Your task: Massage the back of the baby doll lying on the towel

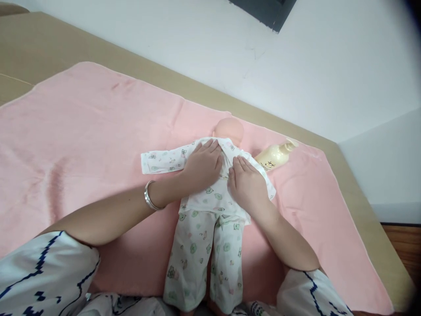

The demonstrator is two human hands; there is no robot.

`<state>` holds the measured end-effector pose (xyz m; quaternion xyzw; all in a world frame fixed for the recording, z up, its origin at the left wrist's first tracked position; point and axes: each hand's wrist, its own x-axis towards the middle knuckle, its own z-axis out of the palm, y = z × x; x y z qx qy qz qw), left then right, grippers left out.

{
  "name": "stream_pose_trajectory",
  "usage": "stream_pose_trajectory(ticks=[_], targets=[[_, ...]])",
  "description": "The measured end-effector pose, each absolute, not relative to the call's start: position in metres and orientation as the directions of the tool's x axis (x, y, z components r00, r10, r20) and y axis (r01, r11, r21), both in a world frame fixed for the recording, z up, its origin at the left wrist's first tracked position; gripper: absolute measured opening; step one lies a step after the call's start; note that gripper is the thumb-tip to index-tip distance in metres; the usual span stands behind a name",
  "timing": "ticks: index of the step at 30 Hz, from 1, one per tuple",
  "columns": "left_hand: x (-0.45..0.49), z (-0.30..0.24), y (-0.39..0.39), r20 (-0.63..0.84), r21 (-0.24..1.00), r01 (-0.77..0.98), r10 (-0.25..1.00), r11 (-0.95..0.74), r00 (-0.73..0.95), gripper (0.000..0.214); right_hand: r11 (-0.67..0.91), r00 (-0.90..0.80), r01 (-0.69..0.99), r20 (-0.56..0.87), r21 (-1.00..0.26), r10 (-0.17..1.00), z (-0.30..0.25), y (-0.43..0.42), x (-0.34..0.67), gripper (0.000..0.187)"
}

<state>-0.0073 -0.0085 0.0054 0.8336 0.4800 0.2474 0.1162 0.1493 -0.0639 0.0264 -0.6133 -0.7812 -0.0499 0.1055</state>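
Observation:
A baby doll (228,128) lies on its back on a pink towel (82,131), head toward the wall. It wears a white printed shirt (164,160) and matching trousers (204,254). My left hand (204,164) lies flat on the doll's chest, fingers stretched along the shirt front, a silver bangle on the wrist. My right hand (246,184) rests flat beside it on the other half of the shirt, fingers together and extended. The two hands almost touch at the shirt's middle seam.
A cream lotion bottle (274,156) lies on the towel just right of the doll's shoulder. The towel covers a tan table (371,228) set against a white wall. A dark frame corner (263,11) hangs above.

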Motion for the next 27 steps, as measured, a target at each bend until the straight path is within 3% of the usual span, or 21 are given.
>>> stream_pose_trajectory(ticks=[7, 19, 27], targets=[[-0.001, -0.003, -0.015, 0.344, 0.456, 0.739, 0.864, -0.496, 0.368, 0.05, 0.235, -0.215, 0.97, 0.217, -0.07, 0.952, 0.024, -0.053, 0.152, 0.054], [-0.003, -0.005, -0.014, 0.354, 0.46, 0.735, 0.862, -0.497, 0.362, 0.051, 0.266, -0.203, 0.919, 0.231, -0.29, 0.952, 0.005, -0.029, 0.162, 0.062], [0.002, -0.006, -0.031, 0.359, 0.403, 0.76, 0.852, -0.51, 0.382, 0.05, 0.266, -0.202, 0.901, 0.212, -0.342, 0.956, 0.007, -0.028, 0.164, 0.062]])
